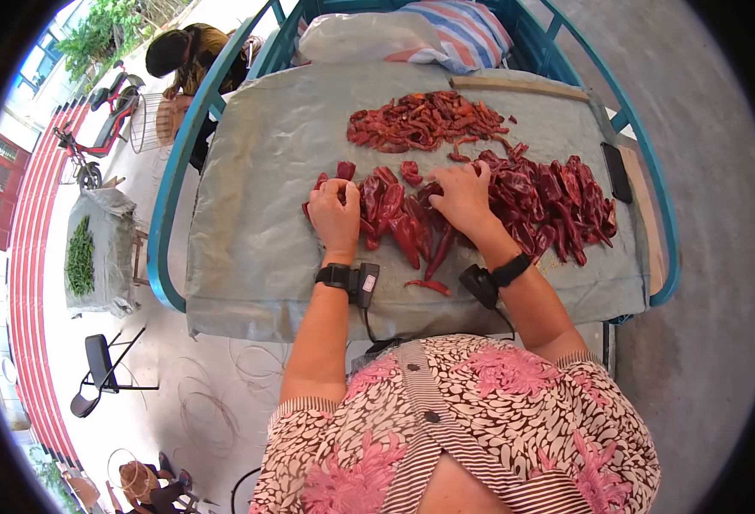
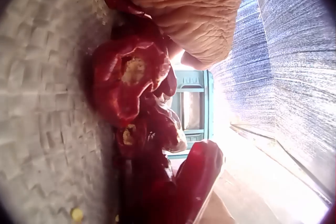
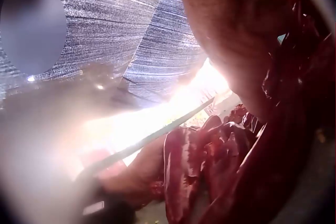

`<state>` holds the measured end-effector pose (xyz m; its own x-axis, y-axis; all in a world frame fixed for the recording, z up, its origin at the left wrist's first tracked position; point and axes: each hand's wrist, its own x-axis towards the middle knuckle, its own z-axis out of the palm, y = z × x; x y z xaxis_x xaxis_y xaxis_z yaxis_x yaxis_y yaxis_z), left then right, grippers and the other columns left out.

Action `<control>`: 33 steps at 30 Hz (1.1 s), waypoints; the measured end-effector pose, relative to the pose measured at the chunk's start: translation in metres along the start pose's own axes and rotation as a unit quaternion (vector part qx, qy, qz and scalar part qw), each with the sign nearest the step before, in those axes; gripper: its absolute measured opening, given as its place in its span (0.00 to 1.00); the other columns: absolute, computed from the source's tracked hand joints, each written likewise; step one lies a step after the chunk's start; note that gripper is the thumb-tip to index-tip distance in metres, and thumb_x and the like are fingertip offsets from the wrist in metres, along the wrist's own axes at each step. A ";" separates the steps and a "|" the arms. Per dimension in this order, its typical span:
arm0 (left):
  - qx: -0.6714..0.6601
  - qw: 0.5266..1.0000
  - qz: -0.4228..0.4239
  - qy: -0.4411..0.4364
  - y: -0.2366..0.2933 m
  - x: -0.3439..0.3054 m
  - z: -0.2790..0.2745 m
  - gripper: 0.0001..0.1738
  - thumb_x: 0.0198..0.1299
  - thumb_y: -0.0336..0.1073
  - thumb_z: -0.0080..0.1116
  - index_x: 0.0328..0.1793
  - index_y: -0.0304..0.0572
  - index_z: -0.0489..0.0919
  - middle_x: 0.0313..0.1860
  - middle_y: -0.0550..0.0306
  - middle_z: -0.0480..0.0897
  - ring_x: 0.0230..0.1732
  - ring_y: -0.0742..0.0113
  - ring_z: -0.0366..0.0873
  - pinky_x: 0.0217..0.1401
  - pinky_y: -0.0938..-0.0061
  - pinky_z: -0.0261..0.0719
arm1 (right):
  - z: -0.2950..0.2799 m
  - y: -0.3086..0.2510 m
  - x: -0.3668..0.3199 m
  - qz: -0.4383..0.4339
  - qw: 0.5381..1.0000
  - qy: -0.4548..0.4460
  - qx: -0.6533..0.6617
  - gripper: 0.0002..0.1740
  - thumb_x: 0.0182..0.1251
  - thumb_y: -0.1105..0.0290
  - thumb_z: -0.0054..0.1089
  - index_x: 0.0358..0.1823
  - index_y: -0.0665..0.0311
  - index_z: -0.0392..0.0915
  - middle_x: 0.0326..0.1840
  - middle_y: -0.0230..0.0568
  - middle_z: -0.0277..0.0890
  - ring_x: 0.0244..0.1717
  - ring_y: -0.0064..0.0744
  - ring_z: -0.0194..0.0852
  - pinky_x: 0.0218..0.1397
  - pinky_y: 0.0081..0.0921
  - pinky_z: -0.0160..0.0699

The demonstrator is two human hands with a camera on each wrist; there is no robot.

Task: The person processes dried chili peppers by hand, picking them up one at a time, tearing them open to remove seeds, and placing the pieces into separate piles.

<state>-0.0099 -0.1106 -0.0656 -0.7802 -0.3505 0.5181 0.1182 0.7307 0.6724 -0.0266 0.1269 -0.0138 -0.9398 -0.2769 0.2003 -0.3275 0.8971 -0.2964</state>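
Red chili peppers (image 1: 403,227), glossy and wrinkled, lie in a row on a grey woven sheet (image 1: 257,206). At the row's left end my left hand (image 1: 336,214) has its fingers curled and pinches a chili pepper. Just below that hand (image 2: 184,8), in the left wrist view, a torn pepper top (image 2: 118,77) shows a pale, seedy middle. My right hand (image 1: 465,195) bends over the peppers where the row meets a darker heap (image 1: 553,201); I cannot tell whether its fingers grip one. Long peppers (image 3: 184,176) lie beside and under it in the right wrist view.
Behind the row lies a pile of shrivelled, brighter peppers (image 1: 424,120). A teal rail (image 1: 643,163) borders the cart bed, with a phone (image 1: 616,171) and wooden strip (image 1: 523,88) near its edges. One small pepper (image 1: 427,287) lies near the front. Sacks (image 1: 377,38) fill the back.
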 end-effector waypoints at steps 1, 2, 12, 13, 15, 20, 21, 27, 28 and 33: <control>-0.001 1.000 0.001 -0.002 0.000 0.001 0.000 0.07 0.63 0.40 0.65 0.37 0.47 0.84 0.34 0.58 0.84 0.41 0.50 0.78 0.47 0.56 0.74 | -0.001 0.002 0.001 0.005 0.999 0.019 0.029 0.19 0.58 0.66 0.68 0.53 0.48 0.85 0.45 0.37 0.85 0.58 0.43 0.77 0.76 0.59 0.51; -0.003 1.000 0.000 -0.004 0.001 0.000 -0.001 0.07 0.63 0.40 0.65 0.37 0.47 0.84 0.34 0.58 0.84 0.41 0.50 0.78 0.47 0.56 0.74 | -0.005 0.007 0.002 0.025 0.998 0.021 0.062 0.18 0.58 0.67 0.67 0.52 0.48 0.85 0.42 0.35 0.85 0.56 0.42 0.78 0.74 0.58 0.52; 0.009 1.000 0.002 -0.012 -0.002 0.000 0.001 0.07 0.64 0.40 0.64 0.39 0.47 0.85 0.36 0.57 0.85 0.43 0.50 0.79 0.48 0.56 0.74 | -0.054 0.024 -0.028 -0.043 0.987 0.138 0.074 0.15 0.57 0.64 0.70 0.47 0.52 0.86 0.37 0.33 0.85 0.48 0.41 0.80 0.67 0.48 0.63; 0.008 1.000 -0.004 -0.016 -0.001 0.000 0.000 0.06 0.64 0.39 0.65 0.38 0.47 0.85 0.36 0.57 0.85 0.43 0.50 0.79 0.49 0.56 0.75 | -0.045 0.013 -0.030 -0.084 0.984 0.159 0.007 0.18 0.56 0.62 0.72 0.50 0.52 0.85 0.44 0.36 0.85 0.54 0.42 0.78 0.71 0.52 0.60; 0.007 1.000 0.006 -0.017 -0.003 0.000 -0.001 0.06 0.63 0.39 0.65 0.39 0.47 0.85 0.37 0.57 0.85 0.43 0.50 0.79 0.49 0.56 0.75 | -0.028 -0.003 -0.024 -0.105 0.987 0.123 -0.022 0.19 0.58 0.62 0.71 0.52 0.52 0.85 0.49 0.36 0.84 0.59 0.43 0.76 0.75 0.53 0.55; 0.006 1.000 0.004 -0.028 -0.004 0.001 0.000 0.06 0.64 0.38 0.64 0.39 0.45 0.85 0.37 0.56 0.85 0.43 0.50 0.79 0.50 0.56 0.75 | 0.000 0.003 -0.010 -0.055 0.997 -0.008 -0.061 0.18 0.58 0.63 0.70 0.52 0.49 0.85 0.48 0.35 0.82 0.57 0.44 0.76 0.78 0.53 0.51; 0.006 1.000 0.006 -0.025 -0.003 0.001 0.001 0.06 0.64 0.38 0.64 0.39 0.45 0.85 0.37 0.56 0.85 0.43 0.50 0.79 0.50 0.56 0.75 | -0.001 0.006 -0.008 -0.065 0.997 0.004 -0.038 0.17 0.58 0.64 0.70 0.51 0.48 0.85 0.46 0.35 0.82 0.56 0.43 0.76 0.77 0.53 0.51; 0.024 1.000 0.013 -0.012 -0.004 -0.001 0.003 0.06 0.64 0.37 0.64 0.39 0.45 0.85 0.36 0.55 0.86 0.43 0.49 0.79 0.50 0.55 0.75 | -0.027 0.022 -0.007 -0.074 0.995 0.052 0.038 0.13 0.56 0.67 0.69 0.44 0.48 0.86 0.41 0.34 0.82 0.54 0.43 0.77 0.72 0.52 0.56; 0.032 0.999 0.012 -0.015 -0.004 0.000 0.001 0.06 0.64 0.37 0.64 0.38 0.45 0.85 0.36 0.55 0.86 0.43 0.49 0.79 0.49 0.55 0.75 | -0.040 0.022 -0.008 -0.072 0.994 0.078 0.033 0.12 0.56 0.68 0.69 0.43 0.48 0.86 0.41 0.34 0.82 0.54 0.43 0.77 0.71 0.51 0.57; 0.021 1.000 0.013 -0.008 -0.002 0.000 -0.002 0.06 0.63 0.37 0.65 0.38 0.45 0.85 0.35 0.55 0.86 0.41 0.50 0.79 0.48 0.56 0.76 | -0.089 0.021 -0.031 -0.043 0.985 0.167 -0.023 0.11 0.57 0.71 0.66 0.42 0.51 0.86 0.50 0.34 0.81 0.56 0.42 0.74 0.71 0.51 0.59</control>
<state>-0.0090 -0.1137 -0.0658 -0.7870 -0.3218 0.5264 0.1128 0.7637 0.6356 0.0041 0.1853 0.0568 -0.8219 -0.2305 0.5208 -0.3919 0.8925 -0.2234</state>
